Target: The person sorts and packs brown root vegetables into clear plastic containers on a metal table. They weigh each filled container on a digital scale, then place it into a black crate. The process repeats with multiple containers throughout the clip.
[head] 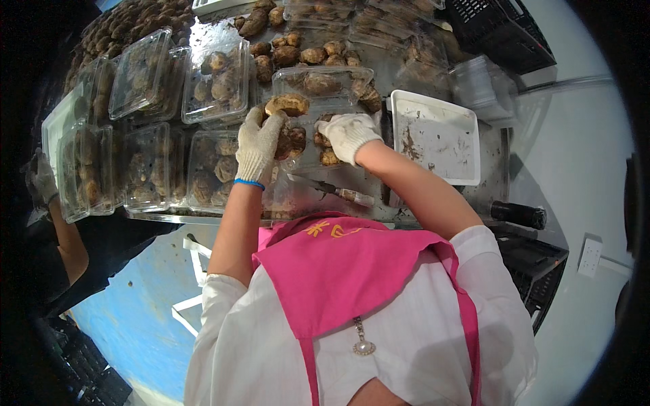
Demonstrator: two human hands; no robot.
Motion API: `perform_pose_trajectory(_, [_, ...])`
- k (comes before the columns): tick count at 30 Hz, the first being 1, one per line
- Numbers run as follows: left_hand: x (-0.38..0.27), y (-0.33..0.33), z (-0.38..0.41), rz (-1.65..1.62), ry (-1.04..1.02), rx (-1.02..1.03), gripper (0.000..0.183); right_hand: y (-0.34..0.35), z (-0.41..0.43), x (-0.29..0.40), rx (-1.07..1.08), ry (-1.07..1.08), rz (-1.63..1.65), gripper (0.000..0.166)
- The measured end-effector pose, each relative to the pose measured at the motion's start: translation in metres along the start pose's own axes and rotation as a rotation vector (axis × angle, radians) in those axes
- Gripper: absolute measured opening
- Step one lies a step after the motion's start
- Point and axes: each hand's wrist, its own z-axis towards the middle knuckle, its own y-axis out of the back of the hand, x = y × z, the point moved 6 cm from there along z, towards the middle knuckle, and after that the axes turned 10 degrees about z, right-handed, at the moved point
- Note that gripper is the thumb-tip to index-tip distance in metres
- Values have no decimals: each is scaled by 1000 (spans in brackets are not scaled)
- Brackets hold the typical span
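My left hand [258,144], in a pale knit glove, has its fingers around a brown root vegetable; the fingers partly hide it. A larger root vegetable [287,105] with a pale cut face lies at its fingertips. My right hand [350,134], gloved too, rests over brown tubers in a clear plastic container [310,162], with its fingers on one tuber. Another tuber [330,156] shows below those fingers. The container's raised clear lid [322,71] is on the far side. Nearer my body lies a knife [350,195] with a wrapped handle.
Filled clear containers [216,86] stand in stacks at the left. Loose tubers [304,55] lie beyond my hands. To the right are a soiled white tray [436,137], stacked clear lids or containers [482,89] and a black crate [500,35]. Another person's gloved hand [43,177] shows far left.
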Motion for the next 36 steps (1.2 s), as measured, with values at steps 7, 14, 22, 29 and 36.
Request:
perform_pose_trajectory(7, [19, 0, 7, 53, -12, -16, 46, 14, 29, 18, 358, -5, -148, 26])
perform_pose_trajectory(14, [16, 0, -3, 42, 50, -29, 44, 15, 6, -45, 276, -22, 1197, 57])
perform_pose_trajectory(22, [6, 0, -2, 233, -11, -20, 41, 2, -28, -50, 219, -16, 2547, 51])
perform_pose_trajectory(29, [-7, -11, -7, 371, -138, -27, 37, -56, -14, -80, 680, 297, 2767, 47])
perform_pose_trajectory(36, [-24, -22, -23, 286, -58, 61, 34, -32, -26, -75, 394, -138, 2675, 50])
